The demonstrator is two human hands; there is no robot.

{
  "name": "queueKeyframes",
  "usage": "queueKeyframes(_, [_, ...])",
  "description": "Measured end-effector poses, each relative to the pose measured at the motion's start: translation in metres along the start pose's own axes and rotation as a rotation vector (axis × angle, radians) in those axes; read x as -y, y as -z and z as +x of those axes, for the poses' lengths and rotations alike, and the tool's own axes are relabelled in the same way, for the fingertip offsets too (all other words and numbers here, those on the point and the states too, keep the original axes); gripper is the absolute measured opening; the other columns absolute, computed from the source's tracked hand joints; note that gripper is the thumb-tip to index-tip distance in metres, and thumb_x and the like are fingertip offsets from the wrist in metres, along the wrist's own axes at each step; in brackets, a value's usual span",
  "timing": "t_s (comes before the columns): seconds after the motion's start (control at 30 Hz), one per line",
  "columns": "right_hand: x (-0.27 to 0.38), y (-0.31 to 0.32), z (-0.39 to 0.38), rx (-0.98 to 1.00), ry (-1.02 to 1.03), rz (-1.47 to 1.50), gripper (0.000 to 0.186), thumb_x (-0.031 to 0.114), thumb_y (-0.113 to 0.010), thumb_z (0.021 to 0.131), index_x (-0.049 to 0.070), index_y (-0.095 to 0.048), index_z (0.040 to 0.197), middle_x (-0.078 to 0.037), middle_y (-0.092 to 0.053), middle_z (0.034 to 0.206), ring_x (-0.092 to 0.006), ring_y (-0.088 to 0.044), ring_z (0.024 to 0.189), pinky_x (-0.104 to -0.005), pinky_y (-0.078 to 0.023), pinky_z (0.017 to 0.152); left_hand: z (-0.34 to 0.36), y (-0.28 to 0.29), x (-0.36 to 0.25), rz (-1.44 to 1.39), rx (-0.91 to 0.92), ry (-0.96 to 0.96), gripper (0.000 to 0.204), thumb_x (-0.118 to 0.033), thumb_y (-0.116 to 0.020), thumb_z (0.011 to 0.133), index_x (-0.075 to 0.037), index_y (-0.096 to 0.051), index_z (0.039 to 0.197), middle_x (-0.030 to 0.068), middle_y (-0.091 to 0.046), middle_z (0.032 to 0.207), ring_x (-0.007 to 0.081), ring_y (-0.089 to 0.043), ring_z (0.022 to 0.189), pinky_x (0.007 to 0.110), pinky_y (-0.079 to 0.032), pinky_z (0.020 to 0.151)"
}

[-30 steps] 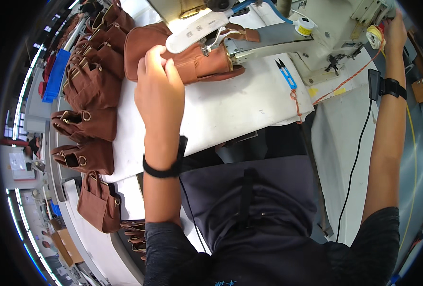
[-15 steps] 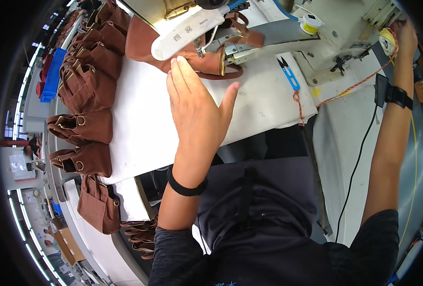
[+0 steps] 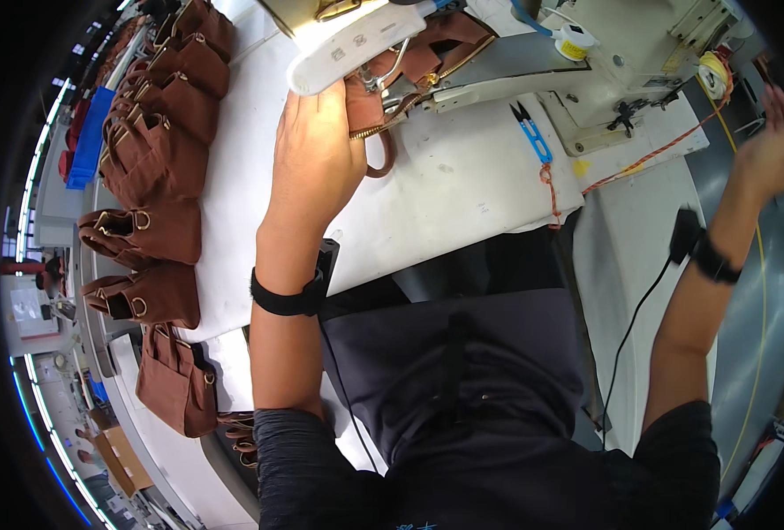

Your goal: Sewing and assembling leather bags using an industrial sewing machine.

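A brown handbag point(image 3: 365, 108) with a gold-toothed zip and a rounded handle sits over the narrow arm of a sewing machine point(image 3: 520, 69), under its needle area. My left hand point(image 3: 317, 159) grips the bag's left side; its fingertips are hidden behind the machine's pale head cover point(image 3: 352, 55). At the far right, my right hand point(image 3: 773, 148) is in the air, away from the machine, blurred by motion. Its fingers look stretched out, with nothing visible in them.
Several brown handbags point(image 3: 158, 159) line the white table's point(image 3: 250, 177) left edge, beside a blue bin point(image 3: 90, 141). Blue thread snips point(image 3: 533, 132) on an orange cord point(image 3: 652, 165) lie right of the work. A thread spool point(image 3: 715, 78) stands by the machine. A black cable point(image 3: 632, 327) hangs from my right wrist.
The handbag has shifted and turned on the machine arm. My left hand has gone from lying flat to gripping its side, further left. My right hand has come down and away from the machine's right end.
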State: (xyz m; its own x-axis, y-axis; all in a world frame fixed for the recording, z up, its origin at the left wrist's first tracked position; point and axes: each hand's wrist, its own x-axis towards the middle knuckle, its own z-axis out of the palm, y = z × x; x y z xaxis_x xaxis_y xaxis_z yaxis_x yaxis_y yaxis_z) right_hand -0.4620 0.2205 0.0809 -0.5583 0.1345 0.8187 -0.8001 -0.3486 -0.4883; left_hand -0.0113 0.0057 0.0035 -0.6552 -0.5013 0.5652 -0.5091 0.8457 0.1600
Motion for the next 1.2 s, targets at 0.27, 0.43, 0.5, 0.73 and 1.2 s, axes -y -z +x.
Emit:
queueKeyframes(0.27, [0.104, -0.110, -0.193, 0.877, 0.202, 0.090, 0.019, 0.015, -0.065, 0.107, 0.002, -0.077, 0.113, -0.010, -0.077, 0.112, -0.0256, -0.072, 0.106, -0.0399, -0.054, 0.097, -0.018, -0.006, -0.013, 0.022, -0.334, -0.103, 0.044, 0.004, -0.075, 0.081, -0.011, -0.075, 0.122, 0.0060, -0.076, 0.120, 0.0301, -0.068, 0.118, 0.042, -0.052, 0.102])
queueKeyframes(0.43, [0.093, -0.168, -0.228, 0.694, 0.299, -0.006, 0.015, 0.021, -0.075, 0.096, 0.009, -0.077, 0.103, -0.007, -0.075, 0.099, -0.0294, -0.069, 0.098, -0.0443, -0.050, 0.094, -0.026, -0.009, -0.014, 0.042, -0.351, -0.112, 0.031, 0.003, -0.078, 0.085, -0.010, -0.078, 0.113, 0.0033, -0.078, 0.113, 0.0257, -0.071, 0.113, 0.040, -0.053, 0.099])
queueKeyframes(0.5, [0.093, -0.172, -0.234, 0.663, 0.263, -0.066, 0.018, 0.026, -0.077, 0.093, 0.009, -0.075, 0.100, -0.006, -0.075, 0.096, -0.0296, -0.069, 0.098, -0.0453, -0.048, 0.095, -0.026, -0.010, -0.011, 0.020, -0.354, -0.129, 0.028, 0.003, -0.078, 0.087, -0.010, -0.078, 0.111, 0.0033, -0.078, 0.111, 0.0252, -0.072, 0.108, 0.039, -0.055, 0.096])
queueKeyframes(0.73, [0.100, -0.178, -0.247, 0.668, 0.010, -0.111, 0.028, 0.028, -0.081, 0.084, 0.009, -0.070, 0.104, -0.007, -0.076, 0.098, -0.0292, -0.071, 0.105, -0.0479, -0.045, 0.099, -0.023, -0.011, -0.006, -0.067, -0.333, -0.152, 0.030, 0.006, -0.076, 0.087, -0.009, -0.078, 0.112, 0.0052, -0.078, 0.109, 0.0270, -0.073, 0.102, 0.038, -0.058, 0.090])
queueKeyframes(1.2, [0.115, -0.184, -0.241, 0.809, -0.078, -0.265, 0.033, 0.034, -0.081, 0.090, 0.002, -0.077, 0.082, -0.016, -0.074, 0.099, -0.0357, -0.065, 0.104, -0.0489, -0.044, 0.095, -0.028, -0.025, -0.017, -0.144, -0.403, -0.038, 0.040, 0.012, -0.070, 0.083, -0.007, -0.077, 0.118, 0.0100, -0.078, 0.125, 0.0307, -0.073, 0.109, 0.040, -0.058, 0.097])
